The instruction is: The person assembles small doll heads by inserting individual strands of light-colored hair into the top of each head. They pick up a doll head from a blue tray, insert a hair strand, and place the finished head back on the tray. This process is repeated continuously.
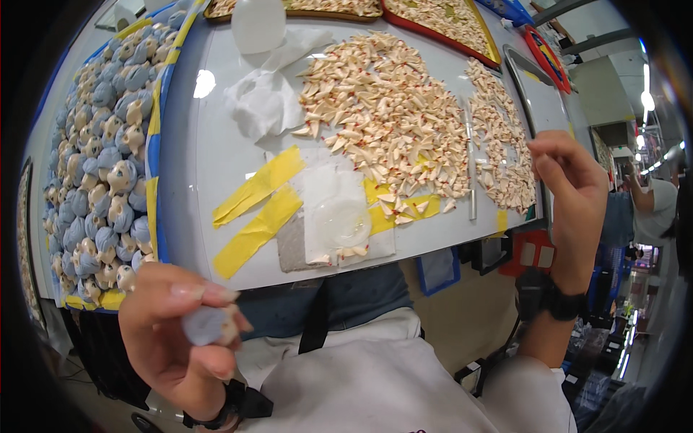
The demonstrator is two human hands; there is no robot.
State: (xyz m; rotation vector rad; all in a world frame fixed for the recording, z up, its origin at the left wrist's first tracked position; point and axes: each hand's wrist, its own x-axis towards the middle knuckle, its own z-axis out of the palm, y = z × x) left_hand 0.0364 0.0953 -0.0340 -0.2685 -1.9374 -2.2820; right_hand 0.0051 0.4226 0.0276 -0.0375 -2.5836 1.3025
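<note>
Low at the left, in front of the table edge, my left hand (160, 317) pinches a small doll head (205, 327) with pale blue-grey hair between thumb and fingers. The head's face is mostly hidden by the fingertips. My right hand (575, 189) is raised by the table's right edge, thumb and forefinger brought together. Whether anything tiny sits between them cannot be made out. Nearest to it lies a narrow strip of small cream pointed pieces (498, 137). A larger pile of such pieces (390, 108), many with red ends, covers the middle of the table.
At the left, a tray edged with blue and yellow tape holds many blue-haired doll heads (108, 173). Yellow tape strips (256, 206) lie beside a white pad with a clear round dish (343, 220). A crumpled tissue (263, 105), white container (258, 25), thin rod (472, 173) and red-rimmed tray (440, 40) lie beyond.
</note>
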